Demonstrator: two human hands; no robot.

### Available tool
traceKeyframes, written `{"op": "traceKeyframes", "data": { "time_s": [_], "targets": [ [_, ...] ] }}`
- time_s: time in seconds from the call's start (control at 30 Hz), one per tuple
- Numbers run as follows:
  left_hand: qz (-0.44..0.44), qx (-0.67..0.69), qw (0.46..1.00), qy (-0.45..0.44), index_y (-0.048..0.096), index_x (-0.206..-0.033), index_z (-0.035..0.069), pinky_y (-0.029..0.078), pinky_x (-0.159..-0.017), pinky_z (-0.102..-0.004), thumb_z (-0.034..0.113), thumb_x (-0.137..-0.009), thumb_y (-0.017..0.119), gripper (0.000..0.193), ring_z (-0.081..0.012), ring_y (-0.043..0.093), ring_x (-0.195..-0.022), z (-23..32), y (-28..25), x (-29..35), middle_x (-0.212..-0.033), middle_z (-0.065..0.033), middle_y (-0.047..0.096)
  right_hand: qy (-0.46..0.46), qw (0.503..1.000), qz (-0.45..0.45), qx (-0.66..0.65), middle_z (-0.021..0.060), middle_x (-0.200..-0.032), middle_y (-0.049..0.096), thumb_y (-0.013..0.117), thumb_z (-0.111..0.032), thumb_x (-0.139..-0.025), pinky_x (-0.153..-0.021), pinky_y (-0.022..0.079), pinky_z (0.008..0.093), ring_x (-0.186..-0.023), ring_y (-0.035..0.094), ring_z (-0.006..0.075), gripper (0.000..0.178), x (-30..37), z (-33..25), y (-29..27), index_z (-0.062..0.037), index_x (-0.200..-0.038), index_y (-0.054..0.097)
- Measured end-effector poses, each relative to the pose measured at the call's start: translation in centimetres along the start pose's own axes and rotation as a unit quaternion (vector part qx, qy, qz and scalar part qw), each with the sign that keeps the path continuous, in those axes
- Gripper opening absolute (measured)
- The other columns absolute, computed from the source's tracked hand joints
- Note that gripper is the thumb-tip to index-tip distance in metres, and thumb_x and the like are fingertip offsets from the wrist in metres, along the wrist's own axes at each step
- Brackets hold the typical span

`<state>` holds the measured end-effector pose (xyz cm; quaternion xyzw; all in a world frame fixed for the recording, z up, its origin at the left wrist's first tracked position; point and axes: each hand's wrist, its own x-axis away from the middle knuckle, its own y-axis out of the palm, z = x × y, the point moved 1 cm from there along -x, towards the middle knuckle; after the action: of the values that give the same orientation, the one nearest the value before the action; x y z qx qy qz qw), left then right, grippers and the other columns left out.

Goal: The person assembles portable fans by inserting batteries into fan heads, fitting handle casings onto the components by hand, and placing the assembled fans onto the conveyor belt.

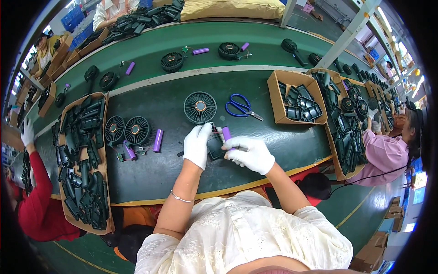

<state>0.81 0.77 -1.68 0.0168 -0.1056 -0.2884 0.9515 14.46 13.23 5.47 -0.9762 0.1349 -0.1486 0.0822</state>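
- The right hand (252,156), in a white glove, pinches one purple cylindrical battery (226,133) between thumb and fingers, above the casing.
- The left hand (196,147), also white-gloved, grips the upper left side of one black plastic handle casing (215,147); its exact finger contact is partly hidden.
- One round black fan head (200,108) with a radial grille lies just beyond the left hand.
- One pair of blue-handled scissors (242,108) lies right of that fan head.
- Two more fan heads (137,131) sit to the left, with two loose purple batteries (158,141) near them.
- Three brown cardboard boxes (277,108) hold dark plastic parts: one long at the left, one small and one long at the right.
- The table (155,182) is dark green and glossy, with a yellow front edge.
- Beyond a pale rail (182,75) runs a green strip (146,59) carrying more fans and batteries.
- Co-workers sit at both sides, one in a red sleeve (40,182), one in a pink top (383,155).
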Motion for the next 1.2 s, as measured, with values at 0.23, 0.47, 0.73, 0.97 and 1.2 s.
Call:
{"op": "traceKeyframes", "data": {
  "time_s": [0.23, 0.47, 0.73, 0.97, 1.2],
  "targets": [
    [-0.072, 0.332, 0.935, -0.101, 0.056, -0.113, -0.004, 0.058, -0.078, -0.042, 0.015, -0.101, 0.053, 0.023, -0.0271, 0.066, -0.09, 1.4, 0.7, 0.5, -0.103, -0.0163, 0.064, -0.145, 0.981, -0.049, 0.117, 0.0069, -0.086, 0.07, 0.07, -0.021, -0.087, -0.071, 0.053, 0.0311, -0.074, 0.068, 0.0187, 0.016, -1.3, 1.9, 1.7, -0.012, -0.099, 0.075],
    [-0.07, 0.332, 0.937, -0.084, 0.057, -0.114, -0.005, 0.057, -0.082, -0.0443, 0.014, -0.1, 0.054, 0.024, -0.03, 0.066, -0.094, 1.4, 0.5, 0.5, -0.106, -0.0194, 0.064, -0.122, 0.982, -0.046, 0.133, 0.0087, -0.09, 0.072, 0.07, -0.024, -0.086, -0.077, 0.054, 0.0341, -0.083, 0.07, 0.024, 0.018, -1.7, 1.9, 2.0, -0.0123, -0.098, 0.074],
    [-0.067, 0.315, 0.946, -0.037, 0.055, -0.116, -0.005, 0.058, -0.081, -0.0391, 0.014, -0.101, 0.053, 0.024, -0.0227, 0.066, -0.091, 2.4, 0.5, 0.5, -0.104, -0.0154, 0.065, -0.055, 0.968, 0.156, 0.187, 0.0058, -0.078, 0.067, 0.089, -0.035, -0.064, -0.065, 0.051, 0.029, -0.065, 0.061, 0.0139, 0.084, -2.5, 1.7, 2.9, -0.0122, -0.138, 0.055],
    [-0.118, 0.228, 0.966, 0.022, 0.05, -0.126, -0.004, 0.055, -0.089, -0.0435, 0.014, -0.102, 0.049, 0.03, -0.0272, 0.065, -0.098, 2.3, 1.0, 0.9, -0.111, -0.0178, 0.063, 0.059, 0.989, 0.025, 0.133, 0.0087, -0.072, 0.067, 0.081, -0.034, -0.075, -0.06, 0.053, 0.0306, -0.062, 0.068, 0.0186, 0.046, -4.0, 1.6, 1.9, -0.001, -0.104, 0.066],
    [-0.057, 0.348, 0.936, -0.008, 0.048, -0.128, -0.004, 0.052, -0.096, -0.0453, 0.018, -0.105, 0.047, 0.032, -0.0314, 0.062, -0.111, 1.6, 0.8, -0.2, -0.123, -0.0211, 0.059, -0.011, 0.982, 0.055, 0.182, 0.0081, -0.072, 0.068, 0.078, -0.039, -0.078, -0.065, 0.054, 0.0324, -0.065, 0.068, 0.0209, 0.048, -4.0, 1.9, 1.0, -0.0017, -0.106, 0.067]
  ]
}}
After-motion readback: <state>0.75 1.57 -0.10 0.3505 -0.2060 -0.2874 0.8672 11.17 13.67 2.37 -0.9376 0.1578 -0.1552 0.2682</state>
